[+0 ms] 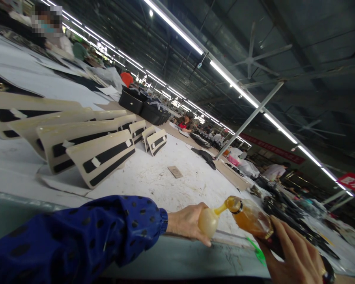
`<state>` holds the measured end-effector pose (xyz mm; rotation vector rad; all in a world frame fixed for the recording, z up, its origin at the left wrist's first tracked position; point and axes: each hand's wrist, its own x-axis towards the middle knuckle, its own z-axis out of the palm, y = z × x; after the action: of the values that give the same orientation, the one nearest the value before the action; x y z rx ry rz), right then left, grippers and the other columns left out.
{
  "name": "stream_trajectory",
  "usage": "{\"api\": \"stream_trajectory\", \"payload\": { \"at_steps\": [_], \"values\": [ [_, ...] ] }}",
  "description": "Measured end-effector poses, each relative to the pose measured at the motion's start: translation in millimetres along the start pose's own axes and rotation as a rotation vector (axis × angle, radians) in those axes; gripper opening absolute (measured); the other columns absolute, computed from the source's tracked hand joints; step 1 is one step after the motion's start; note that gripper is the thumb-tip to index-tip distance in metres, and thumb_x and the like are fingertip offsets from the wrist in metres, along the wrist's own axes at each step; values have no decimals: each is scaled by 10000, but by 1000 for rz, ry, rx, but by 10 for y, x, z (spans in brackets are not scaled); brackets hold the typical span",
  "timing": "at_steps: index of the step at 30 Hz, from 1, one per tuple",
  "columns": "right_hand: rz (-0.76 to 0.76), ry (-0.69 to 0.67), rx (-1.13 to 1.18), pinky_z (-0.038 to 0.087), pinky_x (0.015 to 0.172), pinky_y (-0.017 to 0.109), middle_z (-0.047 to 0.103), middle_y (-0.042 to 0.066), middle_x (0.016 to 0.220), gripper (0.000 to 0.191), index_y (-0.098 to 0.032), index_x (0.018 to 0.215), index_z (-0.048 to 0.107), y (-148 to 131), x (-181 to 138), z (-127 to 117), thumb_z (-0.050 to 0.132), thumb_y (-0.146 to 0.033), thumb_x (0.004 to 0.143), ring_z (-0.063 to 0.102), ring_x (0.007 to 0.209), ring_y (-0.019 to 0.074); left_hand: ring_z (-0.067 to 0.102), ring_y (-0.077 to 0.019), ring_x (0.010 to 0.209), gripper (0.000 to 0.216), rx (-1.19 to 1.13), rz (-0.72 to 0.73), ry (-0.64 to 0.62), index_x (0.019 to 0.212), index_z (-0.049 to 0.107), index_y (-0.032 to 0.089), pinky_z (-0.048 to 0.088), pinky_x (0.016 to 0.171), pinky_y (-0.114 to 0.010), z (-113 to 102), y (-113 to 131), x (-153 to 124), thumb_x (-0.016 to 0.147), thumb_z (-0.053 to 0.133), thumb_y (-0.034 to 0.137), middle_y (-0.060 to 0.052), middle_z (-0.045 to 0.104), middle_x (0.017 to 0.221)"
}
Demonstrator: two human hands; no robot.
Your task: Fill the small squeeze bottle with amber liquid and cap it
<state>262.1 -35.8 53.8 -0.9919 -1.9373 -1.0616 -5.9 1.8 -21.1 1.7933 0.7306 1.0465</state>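
Observation:
My left hand (187, 223), in a blue dotted sleeve, is closed around a small round translucent container (208, 221) near the table's front edge. In my right hand (294, 252) is a clear bottle (251, 217) of amber liquid, tilted with its mouth toward the container. A thick yellow stream (221, 209) joins the bottle's mouth to the container's top. Part of the bottle's lower end is hidden by my fingers. Beyond my left sleeve stand several curved beige panels (103, 159) with black strips.
A small brown card (174, 171) lies on the white-covered table (154, 179). Black cases (131, 100) stand farther back, and dark pieces (205, 157) lie toward the right. A green strip (256, 251) hangs by the front edge. Other people work in the background.

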Motion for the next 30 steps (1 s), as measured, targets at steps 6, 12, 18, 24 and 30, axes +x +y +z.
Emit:
{"api": "stream_trajectory", "payload": {
  "at_steps": [6, 12, 18, 24, 30],
  "values": [
    [-3, 6, -12, 412, 916, 547, 593, 187, 1245, 549, -134, 1403, 488, 6, 24, -62, 519, -455, 958, 560, 1039, 408, 546, -241, 850, 709, 24, -17, -11, 1060, 498, 206, 417, 649, -310, -7, 9, 6, 494, 865, 422, -39, 584, 912],
    [1, 3, 12, 396, 967, 526, 574, 162, 1281, 552, -177, 1433, 459, 0, 49, -76, 592, -388, 941, 540, 1109, 385, 541, -230, 832, 652, 36, -32, 7, 1043, 506, 241, 408, 670, -309, -13, 77, -36, 518, 849, 418, -16, 580, 900],
    [27, 5, 28, 369, 1018, 530, 551, 128, 1329, 554, -220, 1444, 448, 76, 22, -62, 626, -320, 930, 527, 1146, 364, 546, -229, 847, 710, 40, -44, -6, 1085, 503, 230, 405, 658, -297, -9, 47, -8, 506, 867, 418, -6, 561, 879],
    [24, 8, 23, 374, 1013, 523, 554, 125, 1327, 560, -220, 1447, 445, 58, 53, -56, 630, -320, 929, 527, 1144, 363, 551, -252, 881, 879, 49, -62, -41, 1140, 499, 176, 420, 699, -331, -15, -5, 37, 430, 891, 515, -33, 569, 930],
    [32, 13, 5, 380, 1019, 525, 556, 121, 1325, 571, -236, 1446, 447, 83, 65, -67, 651, -282, 914, 533, 1147, 361, 549, -247, 878, 844, 55, -63, -37, 1117, 504, 185, 420, 712, -337, -20, 47, 7, 446, 889, 520, -47, 580, 943]
  ]
}}
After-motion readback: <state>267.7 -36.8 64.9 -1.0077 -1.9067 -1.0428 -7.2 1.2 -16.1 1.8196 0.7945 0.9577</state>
